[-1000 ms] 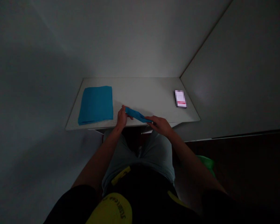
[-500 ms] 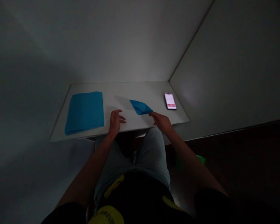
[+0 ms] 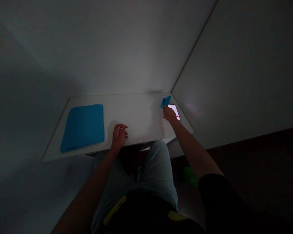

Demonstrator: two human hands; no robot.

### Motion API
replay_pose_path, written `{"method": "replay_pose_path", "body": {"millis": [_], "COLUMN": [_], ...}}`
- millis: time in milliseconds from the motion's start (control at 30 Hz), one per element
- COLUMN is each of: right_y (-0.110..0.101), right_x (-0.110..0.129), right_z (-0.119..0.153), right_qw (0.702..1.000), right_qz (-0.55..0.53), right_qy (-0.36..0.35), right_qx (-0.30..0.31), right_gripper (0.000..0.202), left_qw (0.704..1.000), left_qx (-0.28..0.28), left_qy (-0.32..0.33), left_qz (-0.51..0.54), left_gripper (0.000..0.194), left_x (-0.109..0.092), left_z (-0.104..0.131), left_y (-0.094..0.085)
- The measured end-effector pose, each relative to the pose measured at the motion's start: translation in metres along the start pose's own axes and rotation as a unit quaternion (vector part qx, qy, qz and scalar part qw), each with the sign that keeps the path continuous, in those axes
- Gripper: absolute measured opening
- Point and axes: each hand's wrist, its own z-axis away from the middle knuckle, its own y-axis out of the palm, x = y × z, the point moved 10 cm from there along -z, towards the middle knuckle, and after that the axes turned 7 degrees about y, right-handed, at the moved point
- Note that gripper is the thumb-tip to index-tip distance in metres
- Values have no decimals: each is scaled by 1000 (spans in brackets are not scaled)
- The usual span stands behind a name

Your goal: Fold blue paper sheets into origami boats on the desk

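A small folded piece of blue paper (image 3: 165, 101) is pinched in my right hand (image 3: 170, 113), at the far right part of the white table (image 3: 134, 113). That hand reaches over the phone (image 3: 175, 111) and partly covers it. Near the table's front edge rests my left hand (image 3: 118, 135), its fingers loosely bent and apart, with nothing in them. To its left lies a stack of blue sheets (image 3: 84, 126), flat and roughly square.
Walls rise behind the table (image 3: 127, 48) and along its right side (image 3: 224, 81). My legs (image 3: 153, 169) are under the front edge. Something green (image 3: 190, 176) is low on the dark floor at the right.
My right hand has carried the folded blue paper from mid-table to the back right, beside the phone. My left hand has stayed near the front edge. The view has shifted slightly.
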Motion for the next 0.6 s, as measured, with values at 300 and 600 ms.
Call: {"method": "replay_pose_path", "body": {"millis": [300,600], "right_y": [34,74], "right_x": [26,30], "right_z": [54,109], "right_qw": [995,987], "right_qz": [83,-102], "right_qy": [-51,-118], "right_qx": [18,42], "right_gripper": [63,54], "left_qw": [999,974], "left_qx": [10,12], "left_qy": [-37,105], "left_qz": [4,-198], "left_gripper": [44,33], "left_x": [12,-43], "left_z": [2,5], "left_y": [4,-69]}}
